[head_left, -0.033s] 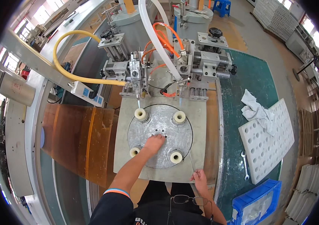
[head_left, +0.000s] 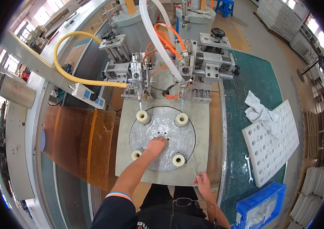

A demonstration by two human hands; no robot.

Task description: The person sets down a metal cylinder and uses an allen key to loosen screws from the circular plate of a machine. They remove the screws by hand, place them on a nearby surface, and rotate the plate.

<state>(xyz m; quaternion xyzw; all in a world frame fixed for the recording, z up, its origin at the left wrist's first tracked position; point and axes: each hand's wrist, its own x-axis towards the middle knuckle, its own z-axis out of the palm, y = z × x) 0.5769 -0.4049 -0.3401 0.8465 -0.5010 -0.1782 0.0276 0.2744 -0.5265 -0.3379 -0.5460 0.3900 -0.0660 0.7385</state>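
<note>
My left hand (head_left: pixel 156 145) rests at the centre of the round metal disc (head_left: pixel 180 139), beside several small dark holes. Its fingers are curled down and closed, and whatever lies under the fingertips is hidden. Around the disc stand several cream ring-shaped pieces with dark bores, one of them the front right ring (head_left: pixel 178 160); my left forearm partly covers the front left ring (head_left: pixel 136 154). At the plate's front right, my right hand (head_left: pixel 202 180) pinches a thin metal rod (head_left: pixel 195 163), which slants up to the disc's edge.
Two nozzles, the left nozzle (head_left: pixel 140 105) and the right nozzle (head_left: pixel 182 103), hang behind the rear rings. On the green bench (head_left: pixel 242 126) at right lie a perforated white board (head_left: pixel 259 152), a cloth (head_left: pixel 262 114), a wrench (head_left: pixel 249 170) and a blue tray (head_left: pixel 241 208). An amber sheet (head_left: pixel 78 141) stands left.
</note>
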